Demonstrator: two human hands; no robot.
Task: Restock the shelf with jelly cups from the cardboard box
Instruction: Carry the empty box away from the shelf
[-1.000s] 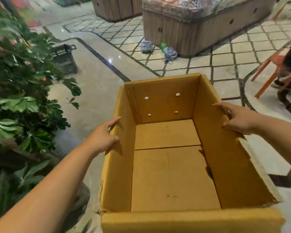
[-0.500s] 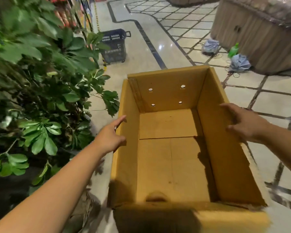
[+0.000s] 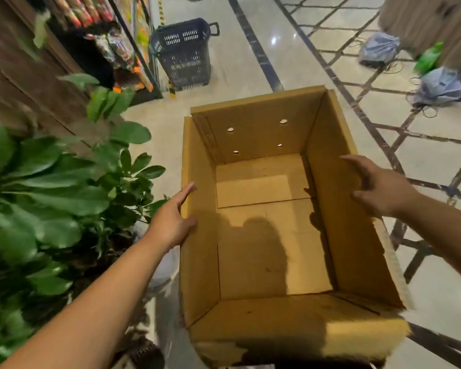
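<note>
**A:** Where's the box (image 3: pixel 253 134)?

**B:** Open side up, between both arms. The plant (image 3: pixel 45 187) is just to its left and the tiled floor (image 3: pixel 250 70) lies beyond. I can't tell if it rests on anything.

**A:** Left grip (image 3: pixel 171 222)?

**B:** Pinching the left wall, thumb inside the rim, fingers straight along the outside.

**A:** Right grip (image 3: pixel 378 187)?

**B:** Over the right rim, fingers spread against the wall's inner face.

**A:** Farther off?

**B:** A dark basket (image 3: pixel 183 54) stands on the floor beside a shelf (image 3: pixel 123 35) of bright packets. Blue bags (image 3: pixel 378 49) lie far right.
</note>
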